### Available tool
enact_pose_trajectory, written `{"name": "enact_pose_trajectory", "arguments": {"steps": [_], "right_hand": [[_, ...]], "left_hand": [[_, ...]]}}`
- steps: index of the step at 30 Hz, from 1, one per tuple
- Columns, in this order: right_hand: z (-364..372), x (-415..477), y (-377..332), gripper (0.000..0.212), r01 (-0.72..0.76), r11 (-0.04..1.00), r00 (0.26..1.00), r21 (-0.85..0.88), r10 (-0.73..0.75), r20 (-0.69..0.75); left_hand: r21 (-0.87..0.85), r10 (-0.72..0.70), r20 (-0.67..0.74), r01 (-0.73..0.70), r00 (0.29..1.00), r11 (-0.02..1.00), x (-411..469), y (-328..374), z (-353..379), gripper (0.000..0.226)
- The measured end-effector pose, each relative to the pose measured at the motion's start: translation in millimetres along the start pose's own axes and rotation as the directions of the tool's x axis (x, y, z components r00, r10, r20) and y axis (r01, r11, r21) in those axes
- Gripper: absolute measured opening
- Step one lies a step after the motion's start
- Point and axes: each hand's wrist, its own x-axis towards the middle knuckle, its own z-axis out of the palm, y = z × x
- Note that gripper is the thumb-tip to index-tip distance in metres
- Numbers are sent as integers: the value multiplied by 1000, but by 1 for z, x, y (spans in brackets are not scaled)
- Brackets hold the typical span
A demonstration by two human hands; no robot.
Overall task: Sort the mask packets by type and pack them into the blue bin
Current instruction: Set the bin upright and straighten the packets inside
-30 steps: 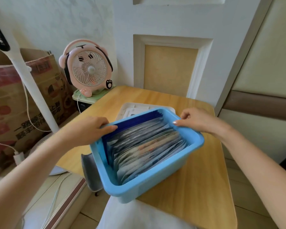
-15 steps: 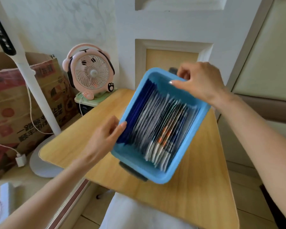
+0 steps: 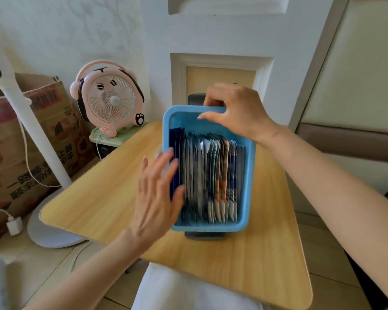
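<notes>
Now the blue bin (image 3: 248, 175) is gripped at its far rim by the right hand (image 3: 235, 108), fingers curled over the edge, and tipped up over the wooden table (image 3: 103, 193). The mask packets (image 3: 211, 175) are stood on edge inside. The left hand (image 3: 157, 198) is laid flat, fingers straight, against the left side. The stack is best braced and the tilt kept gentle, so the rows are not mixed

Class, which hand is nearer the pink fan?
Left. The left hand lies against the blue bin's fan-side wall; the right hand grips the bin's far rim, farther from the pink fan.
</notes>
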Motion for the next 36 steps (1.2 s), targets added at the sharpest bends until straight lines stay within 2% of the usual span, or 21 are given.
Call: {"name": "enact_pose_trajectory", "arguments": {"steps": [1,2,4,5,7,9,11,13,17,21,25,28,30,32,34,36], "right_hand": [[1,1,2,25,-24,999,1000,47,24,11],[2,3,4,24,-42,995,999,86,40,23],[4,6,7,22,-63,989,997,133,57,48],[5,7,9,21,-69,987,996,146,61,59],[5,10,13,20,-80,984,995,158,70,66],[6,11,17,17,-88,984,994,154,78,71],[8,13,22,13,-91,984,994,153,81,72],[11,16,24,11,-108,978,993,180,96,70],[14,18,27,10,-169,958,985,231,154,82],[17,20,29,11,-180,951,983,251,161,94],[18,22,31,11,-205,945,978,255,186,97],[19,23,32,11,-209,943,977,259,188,104],[20,23,32,11,-198,945,979,260,178,99],[19,22,32,11,-202,946,978,253,183,97],[17,23,32,12,-216,950,975,226,195,111],[16,23,33,13,-225,947,972,231,203,117]], "left_hand": [[34,181,-16,-180,983,983,4,9,4,31],[107,360,31,-361,932,926,8,19,9,41],[245,622,255,-671,741,699,8,29,26,62],[287,640,381,-743,667,604,11,29,36,62],[262,563,556,-772,611,579,25,23,47,68],[228,546,618,-794,565,563,37,18,49,69],[182,606,593,-822,530,540,43,19,44,63],[153,640,555,-821,532,549,46,17,42,60],[119,586,596,-783,548,611,46,6,43,67],[128,626,473,-751,620,647,45,14,37,69],[133,569,543,-732,618,668,50,-6,40,70],[85,658,408,-744,633,663,55,5,29,64],[113,650,359,-722,670,682,58,5,28,61],[136,562,469,-685,681,716,56,-9,37,65],[135,485,586,-668,649,732,49,-19,44,67],[101,481,581,-645,656,757,42,-15,42,64]]}}
